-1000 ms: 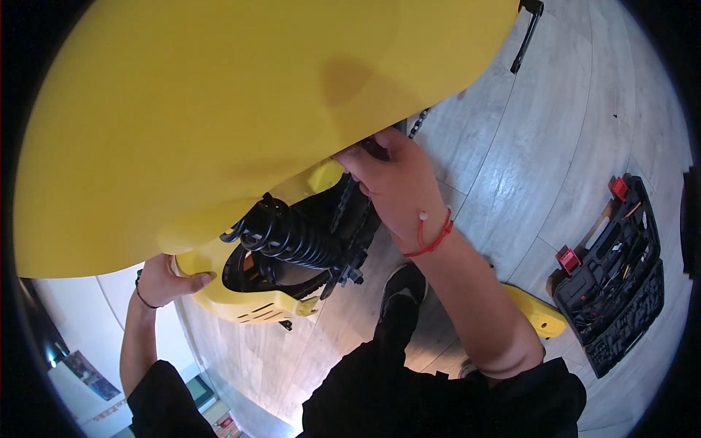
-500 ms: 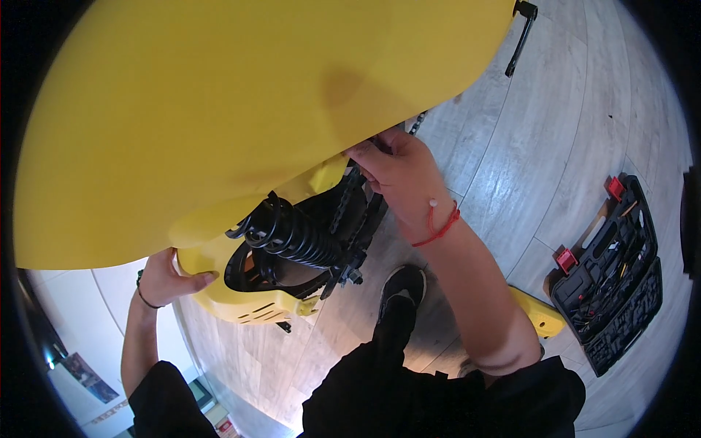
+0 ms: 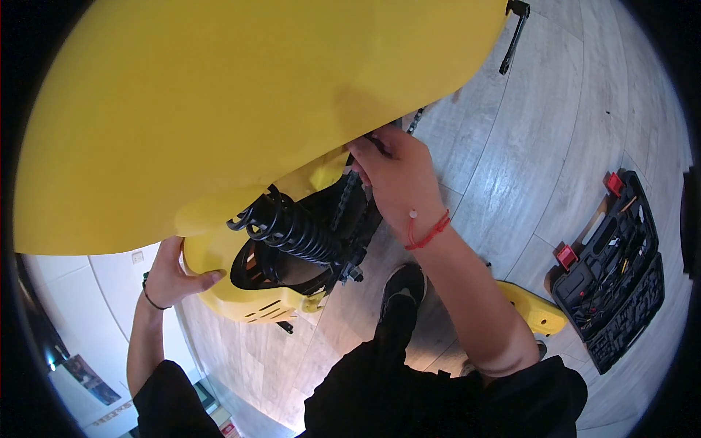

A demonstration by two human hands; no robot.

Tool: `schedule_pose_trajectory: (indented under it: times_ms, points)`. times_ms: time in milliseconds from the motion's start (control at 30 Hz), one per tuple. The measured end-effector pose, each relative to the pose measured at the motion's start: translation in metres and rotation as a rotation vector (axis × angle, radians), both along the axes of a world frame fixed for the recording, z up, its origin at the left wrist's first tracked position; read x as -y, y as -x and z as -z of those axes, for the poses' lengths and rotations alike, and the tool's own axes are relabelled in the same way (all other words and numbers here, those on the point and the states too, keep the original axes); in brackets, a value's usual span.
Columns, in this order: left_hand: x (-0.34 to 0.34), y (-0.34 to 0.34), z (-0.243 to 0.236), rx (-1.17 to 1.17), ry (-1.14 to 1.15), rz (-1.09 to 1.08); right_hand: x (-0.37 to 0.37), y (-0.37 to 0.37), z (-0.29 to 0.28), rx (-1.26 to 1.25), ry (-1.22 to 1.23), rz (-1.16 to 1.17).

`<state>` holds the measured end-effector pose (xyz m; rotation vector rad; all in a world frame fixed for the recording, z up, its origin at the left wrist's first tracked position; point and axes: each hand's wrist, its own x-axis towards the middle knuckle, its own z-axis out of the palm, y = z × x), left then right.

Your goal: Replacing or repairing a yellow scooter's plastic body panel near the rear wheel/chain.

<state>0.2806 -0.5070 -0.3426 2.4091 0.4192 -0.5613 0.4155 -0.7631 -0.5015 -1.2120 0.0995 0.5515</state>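
Note:
A large yellow plastic body fills the top. Beneath its edge sit a lower yellow slotted part, a black coil spring and a chain. My left hand is closed on the lower yellow part, thumb pressed on its face, fingers partly behind it. My right hand, with a red cord bracelet, is curled under the big body's edge beside the chain; its fingertips and whatever they hold are hidden.
An open black toolbox with red latches lies on the wood-look floor at right, beside a loose yellow part. A black crank arm sticks out at top right. My shoes are below; a white cabinet stands at left.
The big body's lower left edge appears higher in view, and my left hand has shifted up and slightly right with the lower part. My right hand has moved only slightly.

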Motion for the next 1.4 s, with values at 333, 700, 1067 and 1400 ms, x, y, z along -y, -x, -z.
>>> schedule_pose_trajectory:
  times_ms: [333, 700, 1067, 1400]
  points:
    - [0.031, -0.02, -0.007, 0.052, -0.068, 0.038, 0.035, 0.021, 0.013, 0.156, 0.168, 0.059]
    - [0.063, -0.031, -0.01, 0.112, 0.001, -0.164, 0.077, 0.02, 0.043, -0.015, 0.11, 0.118]
    - [0.08, -0.05, -0.017, 0.047, -0.112, -0.125, 0.08, 0.024, 0.064, -0.122, 0.024, 0.12]
    - [0.077, -0.056, -0.032, -0.011, -0.15, -0.121, 0.064, 0.011, 0.064, 0.0, 0.04, 0.108]
